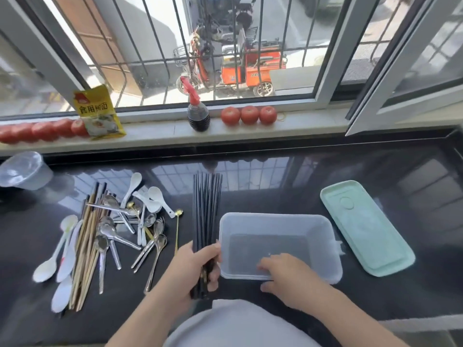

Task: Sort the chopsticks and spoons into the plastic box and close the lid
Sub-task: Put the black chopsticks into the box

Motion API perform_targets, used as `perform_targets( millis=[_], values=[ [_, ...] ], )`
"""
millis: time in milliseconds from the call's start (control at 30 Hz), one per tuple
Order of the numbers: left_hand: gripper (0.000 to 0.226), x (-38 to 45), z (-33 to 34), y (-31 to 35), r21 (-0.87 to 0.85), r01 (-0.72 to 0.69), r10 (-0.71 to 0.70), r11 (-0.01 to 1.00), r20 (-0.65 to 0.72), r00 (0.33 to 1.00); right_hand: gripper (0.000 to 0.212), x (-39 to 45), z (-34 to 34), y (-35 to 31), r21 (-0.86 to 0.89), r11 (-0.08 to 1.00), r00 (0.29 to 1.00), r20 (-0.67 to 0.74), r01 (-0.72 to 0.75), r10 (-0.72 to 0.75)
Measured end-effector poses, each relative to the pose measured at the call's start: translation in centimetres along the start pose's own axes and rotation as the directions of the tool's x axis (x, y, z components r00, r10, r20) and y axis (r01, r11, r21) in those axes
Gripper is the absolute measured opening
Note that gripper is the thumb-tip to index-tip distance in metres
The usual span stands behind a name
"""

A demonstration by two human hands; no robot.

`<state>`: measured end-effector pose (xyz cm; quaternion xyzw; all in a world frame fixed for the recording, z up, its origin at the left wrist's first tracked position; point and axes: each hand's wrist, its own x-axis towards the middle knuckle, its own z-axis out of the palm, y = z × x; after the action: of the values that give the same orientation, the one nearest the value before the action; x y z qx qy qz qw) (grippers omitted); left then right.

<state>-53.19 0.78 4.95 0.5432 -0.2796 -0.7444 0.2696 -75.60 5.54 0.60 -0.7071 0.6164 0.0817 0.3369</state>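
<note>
The left hand (pixel 198 269) gripped a bundle of long black chopsticks (pixel 206 216) near its lower end, tips fanned away, just left of the empty translucent plastic box (pixel 333 246), while the right hand (pixel 288 276), fingers seemingly relaxed, steadied the box's near rim, probably for loading.

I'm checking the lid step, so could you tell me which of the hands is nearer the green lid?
Right. The right hand rests on the plastic box beside the green lid; the left hand grips black chopsticks beyond the box.
</note>
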Motion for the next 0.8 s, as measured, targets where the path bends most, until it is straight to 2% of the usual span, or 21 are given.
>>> perform_targets(
  millis=[67,100,133,200,233,267,333,500,567,633,667,700,733,767,800],
  values=[
    [0.014,0.2,0.9,0.1,-0.018,0.015,-0.014,1.000,0.034,0.999,0.040,-0.4,-1.7,-0.4,0.214,0.977,1.000,-0.023,-0.006,0.011],
    [0.015,0.2,1.2,0.2,-0.023,0.022,-0.021,0.999,0.052,0.998,0.034,-0.5,-2.6,-0.6,0.348,0.938,0.996,-0.087,-0.004,0.037],
    [0.015,0.1,1.6,0.3,-0.018,0.025,-0.024,1.000,0.065,0.998,0.025,-0.6,-3.5,-0.9,0.500,0.866,0.988,-0.134,-0.001,0.079],
    [0.014,-0.2,2.3,0.4,0.017,0.014,-0.015,1.000,0.087,0.996,0.012,-0.8,-4.8,-2.3,0.780,0.625,0.977,-0.159,0.038,0.139],
    [0.014,-0.4,2.6,0.3,0.036,0.003,-0.007,0.999,0.106,0.994,0.011,-0.7,-5.1,-3.0,0.859,0.508,0.979,-0.152,0.061,0.138],
    [0.014,-0.6,3.0,0.3,0.047,-0.005,-0.001,0.999,0.129,0.992,0.010,-0.6,-5.3,-3.7,0.900,0.429,0.980,-0.151,0.081,0.132],
    [0.017,-1.2,3.5,0.2,0.057,-0.002,-0.008,0.998,0.175,0.985,0.012,-0.5,-5.2,-4.8,0.928,0.357,0.975,-0.169,0.108,0.145],
    [0.021,-2.1,3.4,-0.5,0.092,0.031,-0.044,0.995,0.142,0.989,0.020,-0.6,-4.2,-5.8,0.931,0.359,0.961,-0.157,0.067,0.228],
    [0.022,-2.0,3.1,-1.0,0.074,0.033,-0.039,0.997,0.075,0.996,0.021,-0.7,-4.8,-5.7,0.940,0.292,0.918,-0.262,0.174,0.296],
    [0.023,-1.8,2.5,-1.5,0.063,0.029,-0.027,0.998,-0.035,0.999,0.020,-1.0,-6.7,-4.5,0.916,0.163,0.829,-0.402,0.367,0.388],
    [0.021,-1.7,2.1,-1.7,0.054,0.022,-0.018,0.998,-0.078,0.997,0.019,-1.2,-7.8,-3.5,0.880,0.178,0.784,-0.474,0.441,0.401],
    [0.018,-1.6,1.7,-1.9,0.034,0.014,-0.010,0.999,-0.108,0.994,0.019,-1.4,-8.8,-2.3,0.832,0.278,0.747,-0.554,0.480,0.368],
    [0.014,-1.4,1.1,-2.0,0.004,0.010,-0.010,1.000,-0.129,0.992,0.021,-1.3,-9.4,-0.9,0.760,0.466,0.735,-0.614,0.453,0.287],
    [0.012,-1.3,0.6,-2.1,-0.031,0.014,-0.019,0.999,-0.148,0.989,0.024,-1.0,-9.7,0.4,0.640,0.682,0.768,-0.614,0.353,0.179],
    [0.011,-1.2,0.2,-2.2,-0.067,0.020,-0.031,0.998,-0.170,0.985,0.026,-0.5,-9.5,1.5,0.467,0.862,0.846,-0.525,0.199,0.089]
  ],
)
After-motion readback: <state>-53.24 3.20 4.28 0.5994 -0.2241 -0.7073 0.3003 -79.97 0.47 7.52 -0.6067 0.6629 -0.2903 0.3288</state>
